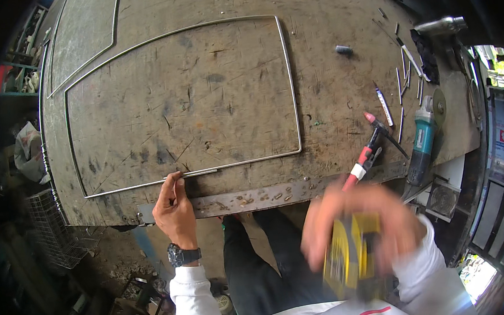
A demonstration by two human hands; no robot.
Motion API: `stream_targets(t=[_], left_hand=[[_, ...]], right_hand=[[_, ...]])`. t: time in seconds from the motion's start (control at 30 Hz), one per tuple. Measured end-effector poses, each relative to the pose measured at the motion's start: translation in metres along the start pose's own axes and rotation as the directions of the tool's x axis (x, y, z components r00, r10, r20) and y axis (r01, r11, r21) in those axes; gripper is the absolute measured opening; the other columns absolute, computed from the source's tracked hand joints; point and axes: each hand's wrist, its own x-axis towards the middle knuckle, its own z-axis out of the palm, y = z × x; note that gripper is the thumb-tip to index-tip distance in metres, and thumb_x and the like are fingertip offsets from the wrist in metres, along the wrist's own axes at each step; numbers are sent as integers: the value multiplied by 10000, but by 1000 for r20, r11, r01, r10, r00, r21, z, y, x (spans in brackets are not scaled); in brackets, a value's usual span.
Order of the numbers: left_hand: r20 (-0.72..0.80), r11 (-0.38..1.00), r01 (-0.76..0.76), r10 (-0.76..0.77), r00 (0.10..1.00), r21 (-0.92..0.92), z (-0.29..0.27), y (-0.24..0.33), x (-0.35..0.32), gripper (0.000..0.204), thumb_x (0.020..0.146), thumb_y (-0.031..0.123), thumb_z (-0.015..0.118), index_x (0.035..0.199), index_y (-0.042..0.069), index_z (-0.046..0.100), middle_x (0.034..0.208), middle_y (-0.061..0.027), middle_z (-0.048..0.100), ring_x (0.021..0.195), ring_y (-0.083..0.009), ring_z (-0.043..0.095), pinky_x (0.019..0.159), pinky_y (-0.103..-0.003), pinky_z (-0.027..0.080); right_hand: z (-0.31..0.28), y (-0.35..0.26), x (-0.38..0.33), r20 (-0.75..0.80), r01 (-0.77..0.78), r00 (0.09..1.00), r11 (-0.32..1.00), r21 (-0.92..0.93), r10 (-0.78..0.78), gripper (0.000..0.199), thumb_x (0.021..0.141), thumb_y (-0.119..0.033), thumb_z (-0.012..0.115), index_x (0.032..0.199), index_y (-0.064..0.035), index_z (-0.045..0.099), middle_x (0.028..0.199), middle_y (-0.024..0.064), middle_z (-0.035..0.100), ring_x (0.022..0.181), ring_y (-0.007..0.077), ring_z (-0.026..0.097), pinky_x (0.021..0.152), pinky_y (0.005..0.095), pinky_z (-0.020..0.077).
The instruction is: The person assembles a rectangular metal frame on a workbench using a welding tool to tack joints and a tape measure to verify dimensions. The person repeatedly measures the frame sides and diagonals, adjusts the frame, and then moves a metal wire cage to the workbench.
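Rod (196,173), short and thin, lies on the table (323,7) at lower centre of frame, along the bottom side of the wire frame (289,82). Left hand (174,209) pinches the rod's left end with its fingertips. Right hand (359,220), blurred, lower right, is clenched around a yellow tape measure (352,255), well apart from the rod. Grinder (423,139) lies at right.

Metal workshop: scarred workbench (323,7), angle grinder (423,136).
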Motion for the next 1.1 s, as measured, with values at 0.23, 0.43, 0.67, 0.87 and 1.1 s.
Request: stream_targets(t=[0.23,0.43,0.67,0.87,1.1], left_hand=[[37,996,-56,54,998,68,2,0,4,168,1002,94,747,1154,104,820,669,44,481,626,-37,365,564,-255,314],[38,995,-28,32,999,-92,6,-4,2,169,993,93,768,1152,61,816,753,103,501,652,-35,356,561,-246,295],[27,992,-42,45,999,-117,0,-2,5,160,991,87,768,1143,68,813,758,85,527,670,-27,401,577,-228,349],[19,996,-12,10,1000,91,1,8,1,156,987,193,762,1133,208,816,720,-41,656,602,-130,553,616,-305,472],[-11,991,0,1,1000,132,-2,1,1,127,978,263,751,1092,256,805,847,-85,768,737,-280,740,669,-365,544]], right_hand=[[76,13,-3,370,90,903,937,337,-219,513,843,-375,900,1001,9,600,894,103,629,745,194,615,610,336,461],[71,12,5,333,436,769,829,351,-545,482,842,-312,910,1012,47,636,954,168,656,804,302,650,668,390,505],[54,48,-9,398,83,871,885,458,-288,630,918,-426,814,1285,37,595,1221,222,666,1120,357,661,931,459,546],[6,117,-10,33,-50,999,698,715,39,591,1063,-509,530,1501,-112,502,1486,386,527,1326,533,594,1036,575,559],[-6,159,14,77,-229,973,929,289,216,481,928,-324,739,1279,-91,506,1298,193,616,1207,288,634,1044,423,514]])
